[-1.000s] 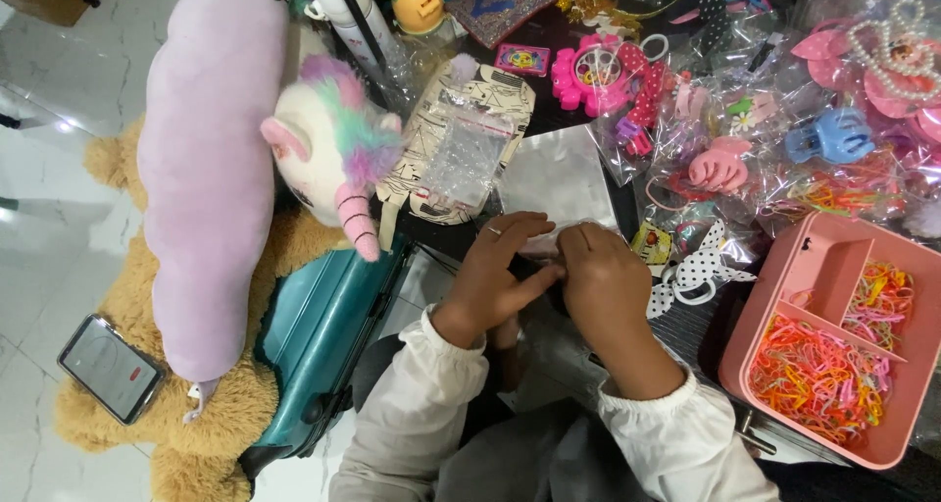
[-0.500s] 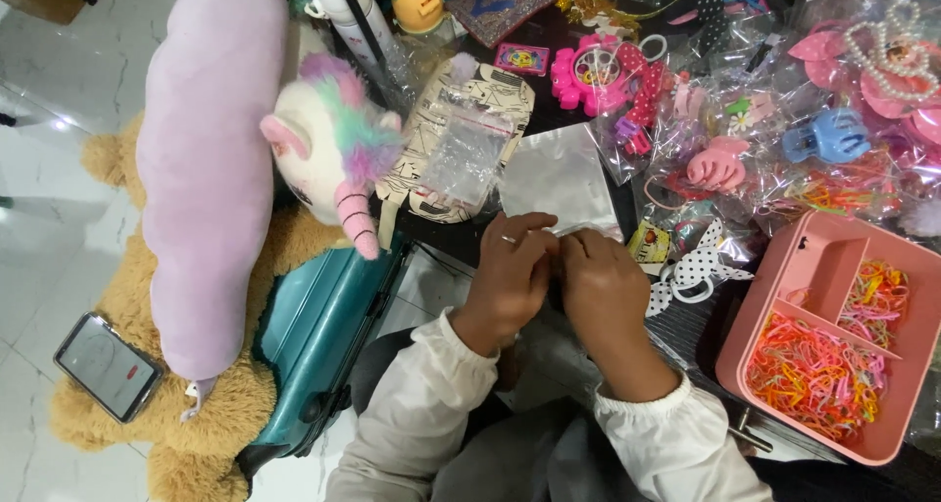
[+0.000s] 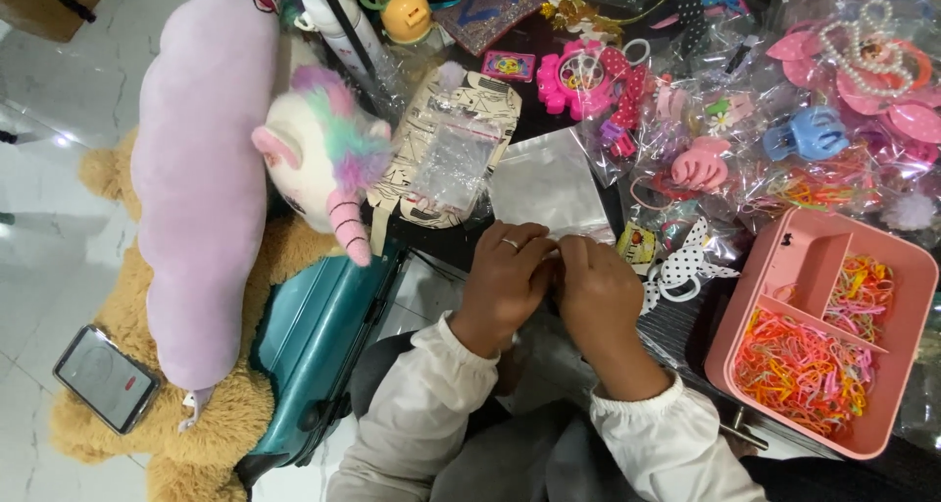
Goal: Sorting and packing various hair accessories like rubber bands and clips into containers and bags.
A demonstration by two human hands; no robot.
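Only 1 view is given, from a camera worn on the person's head. It looks steeply down, almost straight from above, and sits close over the left hand (image 3: 505,281) and right hand (image 3: 600,301), which meet near the middle of the frame. The dark worktop (image 3: 686,330) fills the upper and right part; the pale tiled floor (image 3: 39,218) runs down the left edge.

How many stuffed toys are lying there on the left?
3: a long lilac plush, a white unicorn beside it, and a tan teddy bear underneath them. Others may be hidden.
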